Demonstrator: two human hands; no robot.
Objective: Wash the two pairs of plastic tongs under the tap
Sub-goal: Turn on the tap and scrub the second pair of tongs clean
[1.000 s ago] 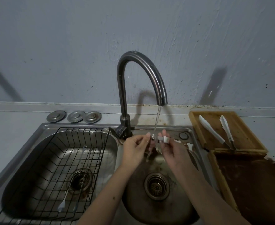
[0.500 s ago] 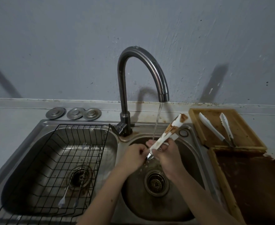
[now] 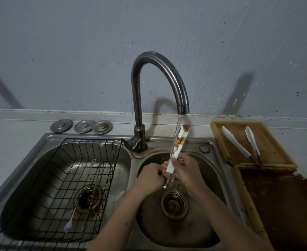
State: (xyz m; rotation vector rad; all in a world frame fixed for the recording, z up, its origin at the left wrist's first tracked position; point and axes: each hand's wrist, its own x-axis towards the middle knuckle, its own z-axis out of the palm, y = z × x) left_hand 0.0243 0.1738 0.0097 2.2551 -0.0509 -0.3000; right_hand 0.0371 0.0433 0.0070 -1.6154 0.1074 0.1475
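Both hands, left hand (image 3: 150, 175) and right hand (image 3: 184, 170), grip dirty tongs (image 3: 177, 147) by hinge end; stained tips angled up into tap (image 3: 160, 84) stream so water sheets downward. Second tongs (image 3: 243, 144) wait on tray (image 3: 268, 142), right of hands.

Head-worn view, down onto nearby sink (image 3: 45, 140)

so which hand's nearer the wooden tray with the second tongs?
Right. The right hand is at the stream, on the tray's side; the left hand is further away, toward the left basin.
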